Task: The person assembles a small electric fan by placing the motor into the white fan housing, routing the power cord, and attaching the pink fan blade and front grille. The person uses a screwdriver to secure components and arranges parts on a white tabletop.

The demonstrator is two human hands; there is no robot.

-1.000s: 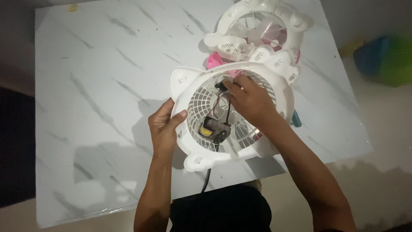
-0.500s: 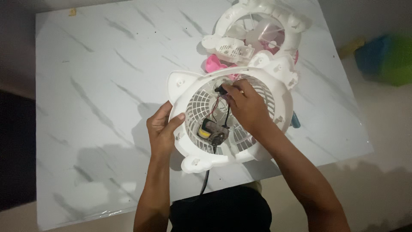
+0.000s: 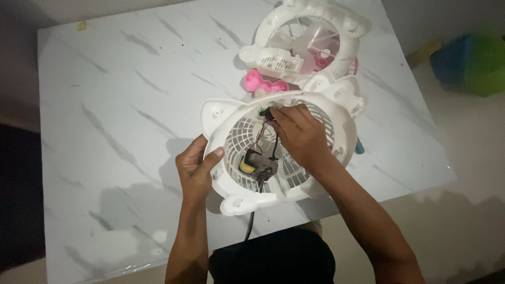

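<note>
Hands steady an opened fan housing and pinch its small black part

Fan housing (image 3: 273,152), white and round with ear-like lugs, lies grille-down near the front edge of the worktop (image 3: 115,105), its inside open to view. The left hand (image 3: 195,168) closes its grip on the housing's left rim, thumb over the lip and fingers beneath, seemingly to keep the shell from sliding while the other hand works inside. The right hand (image 3: 299,134) reaches over the grille, its fingertips pinched shut on a small black component (image 3: 265,113) at the upper inner edge; thin red and black wires (image 3: 268,138) run from it down to the motor (image 3: 256,164), which sits at the centre of the grille. A black power cord (image 3: 251,223) leaves the housing's lower edge toward the person's body.

Behind the housing and touching it lies a second white fan frame (image 3: 310,31) with translucent blades, a pink bow-shaped piece (image 3: 260,84) beside it. A teal object (image 3: 359,146) peeks out at the housing's right edge; what it is cannot be told.

White marble-patterned film covers the worktop, and dark specks dot it. A pale floor surrounds it in dim light, with a blurred green and blue object (image 3: 471,63) at the far right.
</note>
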